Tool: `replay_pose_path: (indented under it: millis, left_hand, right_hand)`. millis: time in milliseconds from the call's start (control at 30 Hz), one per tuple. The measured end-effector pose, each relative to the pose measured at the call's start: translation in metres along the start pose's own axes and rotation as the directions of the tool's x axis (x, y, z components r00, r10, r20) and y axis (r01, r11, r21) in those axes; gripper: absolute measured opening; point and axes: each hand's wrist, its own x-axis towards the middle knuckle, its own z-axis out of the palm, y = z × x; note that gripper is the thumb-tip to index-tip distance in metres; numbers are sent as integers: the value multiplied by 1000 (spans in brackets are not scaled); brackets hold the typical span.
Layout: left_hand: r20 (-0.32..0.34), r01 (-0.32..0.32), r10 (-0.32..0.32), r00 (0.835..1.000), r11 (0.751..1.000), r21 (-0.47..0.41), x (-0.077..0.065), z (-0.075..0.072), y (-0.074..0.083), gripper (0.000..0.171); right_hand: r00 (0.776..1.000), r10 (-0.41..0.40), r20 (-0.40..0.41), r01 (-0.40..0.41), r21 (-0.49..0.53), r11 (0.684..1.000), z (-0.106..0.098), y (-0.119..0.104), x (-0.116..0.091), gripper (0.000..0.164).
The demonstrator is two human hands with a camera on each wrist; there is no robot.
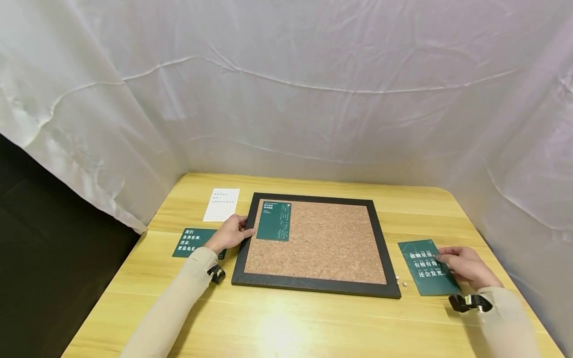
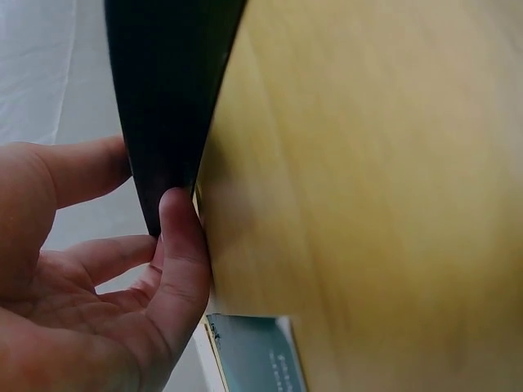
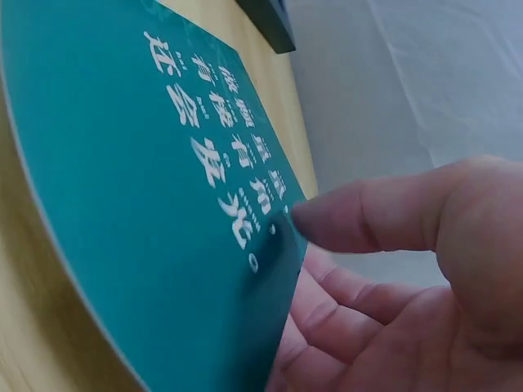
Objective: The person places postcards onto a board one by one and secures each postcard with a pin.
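A cork board [image 1: 322, 243] in a black frame [image 1: 313, 284] lies on the table. My left hand [image 1: 229, 232] grips the frame's left side, thumb on the inner edge; in the left wrist view, its thumb and fingers lie on either side of the black bar [image 2: 167, 90]. On the board's upper left is a green card [image 1: 273, 223] with Chinese characters. Right of the board, my right hand [image 1: 467, 266] pinches the right edge of another green card [image 1: 425, 278] with white characters. The right wrist view shows the thumb on that card's [image 3: 139, 212] printed face and fingers behind it.
A white card [image 1: 221, 205] lies at the table's back left. In front of it is a green card [image 1: 190, 242], partly covered by my left wrist. A small shiny round piece [image 1: 405, 284] sits by the frame's lower right corner. White cloth [image 1: 313, 124] hangs behind the table [image 1: 215, 318].
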Motion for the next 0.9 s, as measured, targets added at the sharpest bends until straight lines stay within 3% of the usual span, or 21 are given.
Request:
replay_pose_path:
  millis: [267,600,767,900]
  left_hand:
    - [-5,9,-9,1000,1000,-6,-1,0,2,24]
    - [-8,21,-21,1000,1000,0,-1,1,2,30]
    - [-8,23,-23,1000,1000,-6,-1,0,1,27]
    - [-5,14,-14,1000,1000,-7,-1,0,0,25]
  right_hand:
    - [999,-5,32,-2,196,981,-4,7,-3,54]
    - [997,-41,62,16,356,934,-4,15,-2,34]
    - [995,-61,82,18,452,892,-4,13,-2,8]
    - [990,-95,101,24,552,833,-3,8,-4,20]
